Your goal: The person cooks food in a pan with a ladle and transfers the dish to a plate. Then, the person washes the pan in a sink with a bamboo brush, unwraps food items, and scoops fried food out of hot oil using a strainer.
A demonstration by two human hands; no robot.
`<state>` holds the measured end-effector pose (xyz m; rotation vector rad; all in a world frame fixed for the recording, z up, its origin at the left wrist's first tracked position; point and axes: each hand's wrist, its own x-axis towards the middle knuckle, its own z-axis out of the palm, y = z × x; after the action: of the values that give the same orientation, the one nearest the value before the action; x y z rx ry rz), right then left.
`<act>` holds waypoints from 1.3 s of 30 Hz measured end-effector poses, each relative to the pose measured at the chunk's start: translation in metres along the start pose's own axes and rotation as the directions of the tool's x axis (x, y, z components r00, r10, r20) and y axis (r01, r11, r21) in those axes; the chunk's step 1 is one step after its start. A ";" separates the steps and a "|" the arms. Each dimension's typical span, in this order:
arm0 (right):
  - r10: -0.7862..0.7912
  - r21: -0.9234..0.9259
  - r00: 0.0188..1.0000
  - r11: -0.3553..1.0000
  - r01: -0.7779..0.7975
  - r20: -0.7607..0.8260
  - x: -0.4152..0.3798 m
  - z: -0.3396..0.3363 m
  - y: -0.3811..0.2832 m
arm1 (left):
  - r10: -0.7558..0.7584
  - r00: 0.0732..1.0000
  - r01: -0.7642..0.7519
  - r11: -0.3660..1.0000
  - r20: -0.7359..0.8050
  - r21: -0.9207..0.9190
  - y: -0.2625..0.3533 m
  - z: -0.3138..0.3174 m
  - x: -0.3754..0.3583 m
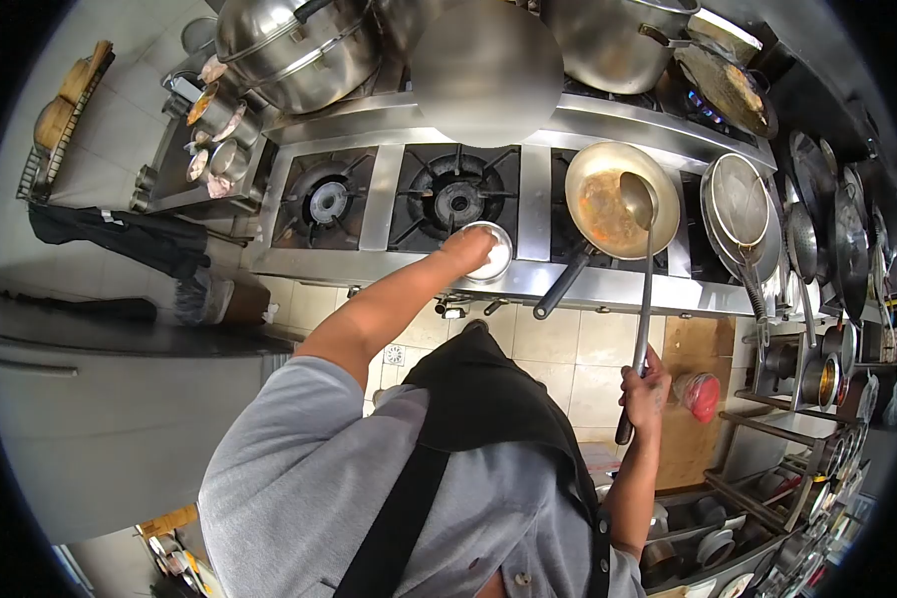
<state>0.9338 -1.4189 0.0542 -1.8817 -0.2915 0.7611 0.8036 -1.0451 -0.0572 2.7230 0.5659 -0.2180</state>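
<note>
Silver long-handled ladle rested in a round pale-metal pan at one o'clock, its end clasped by the closed right hand, seemingly for reach, while the left hand, finger spread unclear, reached into a round white-filled tub at twelve.

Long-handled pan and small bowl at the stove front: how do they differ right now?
The pan is wide with a long dark handle; the bowl is much smaller, no handle visible. The pan holds orange-brown liquid; the bowl holds something white. The ladle sits in the pan, while the left hand reaches into the bowl. Both are round and open-topped.
</note>
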 end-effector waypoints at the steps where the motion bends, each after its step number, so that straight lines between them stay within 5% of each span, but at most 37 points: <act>1: -0.001 0.013 1.000 1.000 0.001 -0.004 0.000 0.000 0.000 | -0.008 1.000 0.008 1.000 -0.005 0.001 0.000 -0.003 -0.002; 9: 0.029 -0.031 1.000 0.999 -0.029 0.008 0.000 -0.004 -0.011 | 0.033 0.988 -0.047 0.995 0.148 0.092 0.004 -0.025 -0.008; 15: 0.034 0.002 0.997 0.999 -0.034 0.071 0.002 -0.007 -0.005 | -0.054 0.982 0.043 0.997 0.182 0.063 -0.012 0.026 0.007; 26: -0.057 -0.011 0.996 0.998 0.058 0.068 0.008 -0.002 0.005 | 0.028 0.998 -0.032 0.995 0.052 0.094 -0.003 0.024 0.005; 32: -0.064 -0.041 0.993 0.997 0.068 0.101 0.009 -0.016 -0.003 | -0.143 0.988 0.149 0.979 0.051 -0.138 0.003 0.008 -0.003; 39: -0.053 -0.028 0.996 0.998 0.055 0.077 0.014 -0.023 -0.002 | -0.191 0.982 0.184 0.967 -0.018 -0.177 0.008 -0.025 -0.015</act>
<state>0.9590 -1.4280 0.0571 -1.8685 -0.4028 0.7967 0.7951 -1.0480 -0.0285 2.5088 0.8145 -0.1602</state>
